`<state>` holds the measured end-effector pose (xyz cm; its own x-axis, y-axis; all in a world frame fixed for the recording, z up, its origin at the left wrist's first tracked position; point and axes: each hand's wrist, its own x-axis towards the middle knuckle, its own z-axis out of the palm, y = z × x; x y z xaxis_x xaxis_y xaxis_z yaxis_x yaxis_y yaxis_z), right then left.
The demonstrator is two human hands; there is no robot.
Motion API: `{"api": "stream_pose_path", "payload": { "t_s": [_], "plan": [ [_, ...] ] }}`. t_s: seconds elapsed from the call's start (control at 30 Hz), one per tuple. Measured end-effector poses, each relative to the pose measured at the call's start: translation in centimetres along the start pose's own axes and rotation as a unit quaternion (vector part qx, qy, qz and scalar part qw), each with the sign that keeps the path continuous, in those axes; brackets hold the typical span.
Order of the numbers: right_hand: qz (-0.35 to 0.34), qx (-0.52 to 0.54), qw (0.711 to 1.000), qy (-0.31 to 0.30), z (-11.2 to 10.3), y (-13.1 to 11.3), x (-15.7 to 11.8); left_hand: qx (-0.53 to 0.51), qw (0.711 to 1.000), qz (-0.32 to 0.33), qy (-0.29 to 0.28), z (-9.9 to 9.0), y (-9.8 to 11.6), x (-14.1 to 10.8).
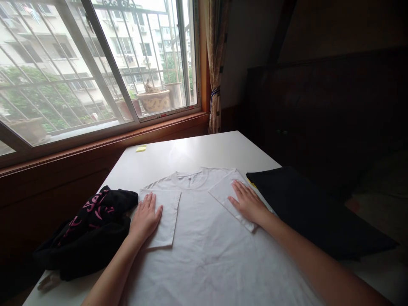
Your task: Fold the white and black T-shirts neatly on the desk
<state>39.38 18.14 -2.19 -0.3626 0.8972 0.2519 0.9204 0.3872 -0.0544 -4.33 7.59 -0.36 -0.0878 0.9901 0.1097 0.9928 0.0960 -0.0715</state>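
Observation:
A white T-shirt (204,238) lies spread on the table, its neckline toward the far side and both short sleeves folded inward over the body. My left hand (145,217) rests flat on the left sleeve, fingers stretched out. On the right sleeve, my right hand (247,202) also lies flat, its thumb apart from the fingers. Neither hand grips the cloth. The shirt's lower part runs out of the picture at the bottom, between my forearms.
A crumpled black garment with pink lettering (95,229) lies on the left of the white table (207,146). Dark folded cloth (306,208) covers the right edge. A yellow sticky note (141,148) is at the far left corner. Beyond stand a barred window and a tied curtain (216,63).

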Motion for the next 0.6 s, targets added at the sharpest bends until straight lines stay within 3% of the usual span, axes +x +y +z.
{"api": "stream_pose_path", "payload": {
  "t_s": [0.6],
  "plan": [
    [0.033, 0.027, 0.997, -0.057, 1.2, -0.6, 7.6, -0.022, 0.999, -0.017, -0.017, 0.6, -1.9, 6.3]
  ]
}}
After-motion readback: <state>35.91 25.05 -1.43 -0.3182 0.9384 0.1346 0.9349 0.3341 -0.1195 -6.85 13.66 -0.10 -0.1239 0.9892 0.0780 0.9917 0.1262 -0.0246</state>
